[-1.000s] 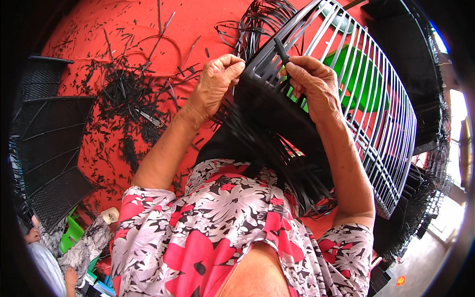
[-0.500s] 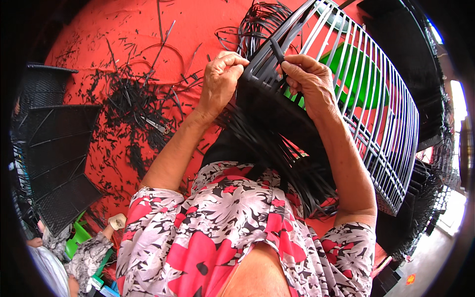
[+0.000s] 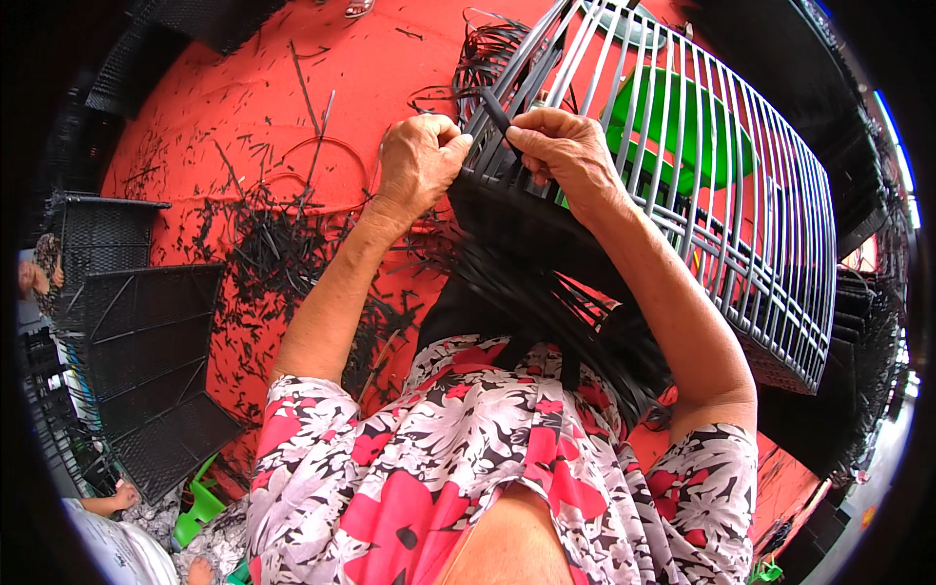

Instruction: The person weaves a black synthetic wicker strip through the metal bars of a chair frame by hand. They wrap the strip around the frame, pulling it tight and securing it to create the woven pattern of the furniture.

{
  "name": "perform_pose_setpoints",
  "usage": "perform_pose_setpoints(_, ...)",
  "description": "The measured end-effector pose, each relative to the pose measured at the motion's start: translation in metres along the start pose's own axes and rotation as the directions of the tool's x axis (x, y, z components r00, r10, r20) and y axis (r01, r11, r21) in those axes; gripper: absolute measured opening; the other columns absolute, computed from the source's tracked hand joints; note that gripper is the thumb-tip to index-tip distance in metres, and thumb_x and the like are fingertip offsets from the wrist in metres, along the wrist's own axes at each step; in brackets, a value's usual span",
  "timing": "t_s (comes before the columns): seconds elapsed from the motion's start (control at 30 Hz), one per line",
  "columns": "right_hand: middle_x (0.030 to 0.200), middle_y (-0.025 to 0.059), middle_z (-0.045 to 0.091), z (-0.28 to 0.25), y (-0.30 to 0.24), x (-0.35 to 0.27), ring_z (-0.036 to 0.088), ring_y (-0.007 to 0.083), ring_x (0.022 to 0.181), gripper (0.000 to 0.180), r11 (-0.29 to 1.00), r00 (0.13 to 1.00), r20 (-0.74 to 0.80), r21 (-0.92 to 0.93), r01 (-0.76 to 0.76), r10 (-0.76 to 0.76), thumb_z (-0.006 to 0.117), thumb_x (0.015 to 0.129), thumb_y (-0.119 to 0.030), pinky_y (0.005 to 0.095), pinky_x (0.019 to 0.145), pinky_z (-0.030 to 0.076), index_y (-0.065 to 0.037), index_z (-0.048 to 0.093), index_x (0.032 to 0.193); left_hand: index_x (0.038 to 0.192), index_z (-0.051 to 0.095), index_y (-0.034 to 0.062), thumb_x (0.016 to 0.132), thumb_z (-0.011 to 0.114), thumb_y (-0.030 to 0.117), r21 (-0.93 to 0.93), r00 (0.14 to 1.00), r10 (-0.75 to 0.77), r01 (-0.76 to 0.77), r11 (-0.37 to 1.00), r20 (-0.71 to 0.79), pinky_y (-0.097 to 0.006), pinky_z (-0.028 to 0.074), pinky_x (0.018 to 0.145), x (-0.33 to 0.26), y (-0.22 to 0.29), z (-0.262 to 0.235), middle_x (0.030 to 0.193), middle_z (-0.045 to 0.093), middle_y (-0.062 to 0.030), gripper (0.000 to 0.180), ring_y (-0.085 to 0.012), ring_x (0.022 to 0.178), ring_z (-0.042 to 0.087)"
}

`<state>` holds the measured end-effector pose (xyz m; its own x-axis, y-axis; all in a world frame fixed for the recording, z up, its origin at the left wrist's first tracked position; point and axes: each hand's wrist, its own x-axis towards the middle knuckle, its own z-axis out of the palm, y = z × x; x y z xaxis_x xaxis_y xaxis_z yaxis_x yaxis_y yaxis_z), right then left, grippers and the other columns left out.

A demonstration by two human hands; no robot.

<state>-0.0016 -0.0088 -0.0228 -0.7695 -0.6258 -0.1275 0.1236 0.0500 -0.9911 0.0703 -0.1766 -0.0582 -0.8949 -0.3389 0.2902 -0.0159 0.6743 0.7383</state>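
Both hands are pinched tight on a black strip [image 3: 495,109] at the edge of the grey frame [image 3: 682,195]: left hand [image 3: 417,161], right hand [image 3: 565,151]. It looks thin, bendy and a bit slick, so grip close to the weave, not the loose end.

A red floor [image 3: 292,88] fills most of the view, littered with short black strip offcuts [image 3: 263,244] lying thickest toward the left. Two finished black woven panels [image 3: 146,380] lie flat at the left edge, one beside the other. A bright green plastic stool [image 3: 682,127] shows behind the grey bars at upper right. More dark woven pieces [image 3: 868,331] are stacked along the right rim, too bent by the lens to tell apart. At lower left sits a small green object [image 3: 200,507], perhaps a plastic seat, near another person's hand [image 3: 122,499].
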Motion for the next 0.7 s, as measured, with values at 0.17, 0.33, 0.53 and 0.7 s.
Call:
perform_pose_setpoints(0.17,0.060,0.0001,0.054,0.004,0.005,0.005,0.046,0.0049,0.046,0.016,0.988,0.997,-0.064,-0.152,0.042,-0.052,0.063,0.078,-0.012,0.0196,0.038,0.037,0.002,0.064,0.087,0.071,0.061,-0.0013,0.079,0.059,0.015,-0.227,0.994,-0.104,0.109,0.968,0.033,-0.023,0.037,0.048,-0.002,0.004,-0.002,0.055,0.051,0.0021,0.018,-0.0054,0.051,0.045)
perform_pose_setpoints(0.33,0.059,0.0068,0.059,0.008,-0.002,0.007,0.058,0.0113,0.055,0.024,0.925,0.996,-0.086,-0.378,-0.032,0.000,0.060,0.070,-0.015,0.0258,0.046,0.048,0.002,0.066,0.086,0.073,0.060,-0.0017,0.080,0.058,0.015,-0.289,0.995,-0.095,0.097,0.952,0.022,-0.021,0.035,0.047,-0.006,-0.002,-0.002,0.056,0.048,0.0052,0.018,-0.0026,0.052,0.041)
perform_pose_setpoints(0.53,0.062,0.0125,0.063,0.012,-0.002,0.014,0.062,0.0224,0.060,0.019,0.826,0.992,-0.087,-0.562,0.031,-0.097,0.057,0.065,-0.014,0.0326,0.061,0.050,-0.004,0.069,0.076,0.075,0.059,-0.0016,0.081,0.056,0.011,-0.200,0.992,0.043,-0.067,0.978,-0.120,-0.022,0.037,0.049,-0.010,-0.010,0.011,0.060,0.049,0.0014,0.014,-0.0047,0.055,0.043)
perform_pose_setpoints(0.7,0.065,0.0143,0.063,0.009,-0.002,0.024,0.062,0.0270,0.063,0.017,0.770,0.997,-0.042,-0.637,0.021,-0.063,0.056,0.065,-0.014,0.0339,0.067,0.050,-0.009,0.070,0.072,0.074,0.056,-0.0001,0.079,0.055,0.007,-0.001,0.938,0.230,-0.239,0.971,-0.258,-0.029,0.040,0.051,-0.007,-0.006,0.018,0.065,0.052,-0.0077,0.009,-0.0159,0.054,0.049)
